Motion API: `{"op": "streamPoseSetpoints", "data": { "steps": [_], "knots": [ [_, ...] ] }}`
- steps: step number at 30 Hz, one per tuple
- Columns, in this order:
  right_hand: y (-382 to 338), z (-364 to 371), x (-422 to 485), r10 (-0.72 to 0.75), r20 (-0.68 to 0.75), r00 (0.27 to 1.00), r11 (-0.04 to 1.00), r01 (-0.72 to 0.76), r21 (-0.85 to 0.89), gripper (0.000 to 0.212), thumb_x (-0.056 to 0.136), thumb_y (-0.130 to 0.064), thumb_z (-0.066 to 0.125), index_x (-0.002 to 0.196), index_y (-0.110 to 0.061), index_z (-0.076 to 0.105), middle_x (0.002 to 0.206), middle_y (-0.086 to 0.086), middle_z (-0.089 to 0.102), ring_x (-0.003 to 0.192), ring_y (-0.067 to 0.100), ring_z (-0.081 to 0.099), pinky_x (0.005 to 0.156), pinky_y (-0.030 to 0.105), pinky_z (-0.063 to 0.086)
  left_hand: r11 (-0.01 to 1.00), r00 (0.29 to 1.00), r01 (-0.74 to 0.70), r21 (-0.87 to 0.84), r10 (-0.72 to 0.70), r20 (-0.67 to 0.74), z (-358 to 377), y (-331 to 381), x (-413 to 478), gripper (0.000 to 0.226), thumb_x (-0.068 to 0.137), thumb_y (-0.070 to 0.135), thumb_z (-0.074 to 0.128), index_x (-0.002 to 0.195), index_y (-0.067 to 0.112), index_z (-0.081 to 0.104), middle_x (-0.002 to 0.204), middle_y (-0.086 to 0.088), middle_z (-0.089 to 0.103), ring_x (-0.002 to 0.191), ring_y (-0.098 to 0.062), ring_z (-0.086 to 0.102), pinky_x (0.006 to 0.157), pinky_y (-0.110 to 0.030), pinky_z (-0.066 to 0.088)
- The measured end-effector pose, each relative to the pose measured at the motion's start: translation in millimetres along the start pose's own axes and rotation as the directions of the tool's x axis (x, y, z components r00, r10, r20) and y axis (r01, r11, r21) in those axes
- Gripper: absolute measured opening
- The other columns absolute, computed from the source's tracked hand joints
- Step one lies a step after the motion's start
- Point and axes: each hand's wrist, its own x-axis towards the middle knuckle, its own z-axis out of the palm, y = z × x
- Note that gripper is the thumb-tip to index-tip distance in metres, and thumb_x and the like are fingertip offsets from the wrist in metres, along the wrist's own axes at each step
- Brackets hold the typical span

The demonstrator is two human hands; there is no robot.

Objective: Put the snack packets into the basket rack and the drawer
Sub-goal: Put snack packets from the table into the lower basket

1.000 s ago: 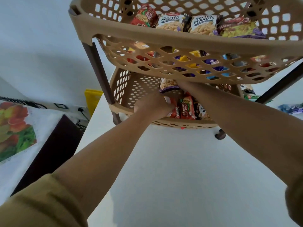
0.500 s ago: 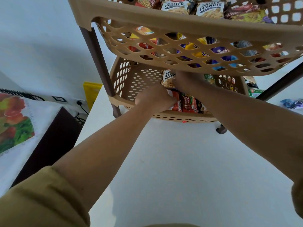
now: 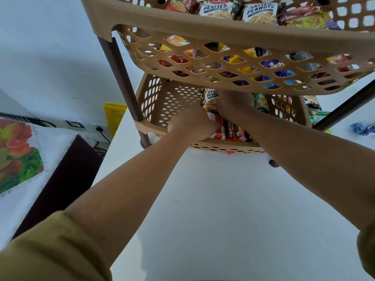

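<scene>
A tan plastic basket rack (image 3: 203,29) stands on a white table. Its top basket holds peanut and snack packets (image 3: 257,12). The middle basket (image 3: 203,65) shows yellow, purple and red packets through its lattice. Both my hands reach into the bottom basket (image 3: 162,98). My left hand (image 3: 190,124) is closed on a red and white packet (image 3: 220,128) at the basket's front. My right hand (image 3: 233,100) rests among the packets beside a salted peanuts packet (image 3: 210,100); its fingers are hidden by the middle basket. A green packet (image 3: 260,101) stands to its right.
Loose packets lie on the table right of the rack: a green one (image 3: 317,116) and a blue one (image 3: 363,128). A yellow packet (image 3: 112,116) stands behind the table's left edge. A cloth with a fruit print (image 3: 18,153) covers furniture at left.
The camera has tilted down and closer. My left hand has shifted slightly right against the red packets. My right hand has pushed deeper under the middle basket.
</scene>
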Motion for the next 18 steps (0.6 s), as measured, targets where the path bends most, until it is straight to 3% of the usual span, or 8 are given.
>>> {"op": "streamPoseSetpoints", "data": {
  "steps": [4,13,18],
  "knots": [
    [2.1,-0.2,0.7,-0.007,0.018,1.0,1.0,0.006,0.003,0.027,0.097,-0.016,0.048,0.12,-0.015,0.061,0.121,0.01,0.064,0.11,0.03,0.059,0.073,0.035,0.04,1.0,1.0,-0.007,-0.005,0.007,-0.015,-1.2,0.1,-1.2,0.047,0.08,0.06,0.054,0.112,0.025,0.062,0.095,0.006,0.062,0.083,-0.017,0.056,0.063,-0.032,0.044],
    [3.8,-3.7,-4.7,0.008,0.019,1.0,1.0,-0.008,-0.001,0.019,0.095,-0.012,0.049,0.11,-0.01,0.061,0.11,0.012,0.067,0.101,0.031,0.061,0.07,0.035,0.039,1.0,0.998,0.021,0.006,-0.021,-0.055,-6.3,4.0,-8.0,0.044,0.082,0.062,0.051,0.104,0.025,0.062,0.087,0.005,0.062,0.079,-0.018,0.058,0.055,-0.03,0.041],
    [8.9,-14.6,-18.8,0.0,-0.08,0.997,0.997,0.006,0.077,0.011,0.094,-0.014,0.052,0.101,-0.01,0.059,0.097,0.01,0.067,0.089,0.029,0.062,0.063,0.034,0.04,0.999,0.989,0.019,-0.028,-0.023,-0.149,-8.0,4.2,-13.5,0.036,0.084,0.056,0.05,0.085,0.021,0.057,0.073,0.004,0.057,0.068,-0.018,0.056,0.047,-0.026,0.031]
  ]
}}
